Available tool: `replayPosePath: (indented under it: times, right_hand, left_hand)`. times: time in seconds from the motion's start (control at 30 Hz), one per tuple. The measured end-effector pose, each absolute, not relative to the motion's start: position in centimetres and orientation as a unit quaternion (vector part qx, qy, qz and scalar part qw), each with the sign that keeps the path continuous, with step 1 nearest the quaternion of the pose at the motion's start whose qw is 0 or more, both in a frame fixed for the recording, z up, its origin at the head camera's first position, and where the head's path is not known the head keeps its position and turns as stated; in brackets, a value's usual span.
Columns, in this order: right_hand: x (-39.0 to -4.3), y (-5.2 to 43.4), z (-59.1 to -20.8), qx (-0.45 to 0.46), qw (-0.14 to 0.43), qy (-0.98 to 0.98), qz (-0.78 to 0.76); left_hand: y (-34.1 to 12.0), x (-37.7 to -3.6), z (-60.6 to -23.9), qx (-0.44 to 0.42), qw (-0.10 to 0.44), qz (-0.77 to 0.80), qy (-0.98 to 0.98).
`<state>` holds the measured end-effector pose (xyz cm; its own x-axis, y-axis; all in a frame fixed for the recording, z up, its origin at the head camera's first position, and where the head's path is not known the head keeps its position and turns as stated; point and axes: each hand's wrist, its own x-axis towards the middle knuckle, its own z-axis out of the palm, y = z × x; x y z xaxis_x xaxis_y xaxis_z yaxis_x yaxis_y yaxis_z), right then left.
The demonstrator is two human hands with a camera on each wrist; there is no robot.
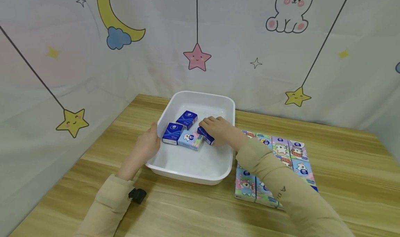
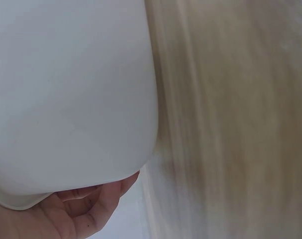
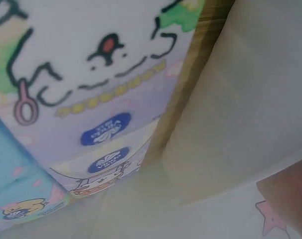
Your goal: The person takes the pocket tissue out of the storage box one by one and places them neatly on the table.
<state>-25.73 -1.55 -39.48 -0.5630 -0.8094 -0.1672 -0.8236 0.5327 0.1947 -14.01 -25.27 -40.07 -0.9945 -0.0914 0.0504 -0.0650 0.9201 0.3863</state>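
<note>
A white plastic tub (image 1: 175,167) stands on the wooden table. Inside it lie two dark blue tissue packs (image 1: 186,119) (image 1: 172,133) and a light blue cartoon pack (image 1: 190,140). My right hand (image 1: 210,129) reaches into the tub from the right and grips a third dark blue pack (image 1: 206,136) beside the light blue one. My left hand (image 1: 152,137) holds the tub's left rim, thumb at the edge. In the left wrist view its fingers (image 2: 86,211) curl under the tub's outer wall (image 2: 66,99). The right wrist view shows only the tub's wall (image 3: 250,114) and cartoon packs (image 3: 91,74).
Rows of several pastel cartoon tissue packs (image 1: 281,150) lie flat on the table right of the tub, partly under my right sleeve. A curtain with stars, a moon and a rabbit hangs close behind and to the left. Bare wood (image 1: 193,209) lies in front.
</note>
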Motion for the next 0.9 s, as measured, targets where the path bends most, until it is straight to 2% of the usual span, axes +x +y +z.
replayPosePath:
  times: [0.6,0.9]
  right_hand:
    - [-23.3,1.6,-38.5,-0.449,-0.004,0.894,-0.001]
    - [-20.2,2.8,-37.8,-0.460,-0.072,0.883,-0.062]
  left_hand:
    - [-25.3,-13.9,-39.9,0.047,0.030,-0.193,-0.980]
    - [-25.3,-13.8,-40.0,0.042,0.036,-0.191,-0.980]
